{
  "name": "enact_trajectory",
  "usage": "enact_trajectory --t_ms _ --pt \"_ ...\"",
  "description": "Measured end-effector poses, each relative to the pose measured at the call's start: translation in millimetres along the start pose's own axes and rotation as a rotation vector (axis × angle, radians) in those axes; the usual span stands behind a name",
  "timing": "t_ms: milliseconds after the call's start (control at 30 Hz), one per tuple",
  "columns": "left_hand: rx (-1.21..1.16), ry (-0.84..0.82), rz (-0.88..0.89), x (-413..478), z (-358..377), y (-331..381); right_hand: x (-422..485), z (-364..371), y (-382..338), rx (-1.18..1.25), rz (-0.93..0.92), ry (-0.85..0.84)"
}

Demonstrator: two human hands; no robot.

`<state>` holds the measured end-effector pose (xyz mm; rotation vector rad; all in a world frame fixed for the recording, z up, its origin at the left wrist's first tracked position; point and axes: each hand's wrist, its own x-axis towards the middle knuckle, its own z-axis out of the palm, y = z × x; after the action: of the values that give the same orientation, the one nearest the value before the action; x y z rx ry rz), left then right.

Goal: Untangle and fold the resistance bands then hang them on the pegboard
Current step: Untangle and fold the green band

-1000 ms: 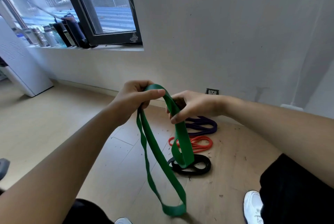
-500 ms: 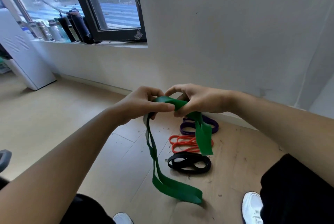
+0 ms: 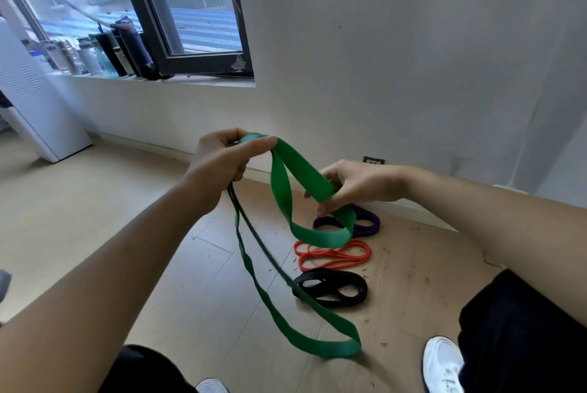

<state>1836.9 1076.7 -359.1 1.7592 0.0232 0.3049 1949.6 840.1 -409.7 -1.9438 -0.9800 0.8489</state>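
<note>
I hold a wide green resistance band [image 3: 282, 195] in the air with both hands. My left hand [image 3: 222, 160] pinches its top fold between thumb and fingers, and a long loop hangs from it down to near the floor. My right hand [image 3: 352, 186], lower and to the right, grips a second, shorter loop of the same band. On the floor beyond lie three folded bands in a row: purple [image 3: 365, 224] farthest, orange [image 3: 333, 254] in the middle, black [image 3: 330, 288] nearest. No pegboard is in view.
A white wall with a socket [image 3: 374, 160] runs behind the bands. A window sill [image 3: 152, 80] at left carries several bottles. A white cabinet [image 3: 35, 100] stands at far left. My white shoes [image 3: 443, 364] and dark trousers are at the bottom edge.
My hands were together on the band's top half a second ago; now they have parted, the right one dropping to the right and drawing out a second loop while the long loop swings.
</note>
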Motion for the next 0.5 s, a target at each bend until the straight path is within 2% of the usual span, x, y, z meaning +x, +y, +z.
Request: enact_trajectory --t_ms 100,200,400,500 --pt "-0.055 0.131 -0.021 4 -9 1 -2 -9 9 -0.128 0.048 0.003" --pt "-0.045 0.155 -0.051 5 -17 -3 -6 -25 18 -0.179 0.104 0.005" --pt "0.014 0.111 -0.120 5 -41 -19 -20 -55 23 0.171 0.051 0.127" --pt "0.025 0.025 -0.139 5 -46 -26 -27 -64 22 0.325 0.042 0.211"
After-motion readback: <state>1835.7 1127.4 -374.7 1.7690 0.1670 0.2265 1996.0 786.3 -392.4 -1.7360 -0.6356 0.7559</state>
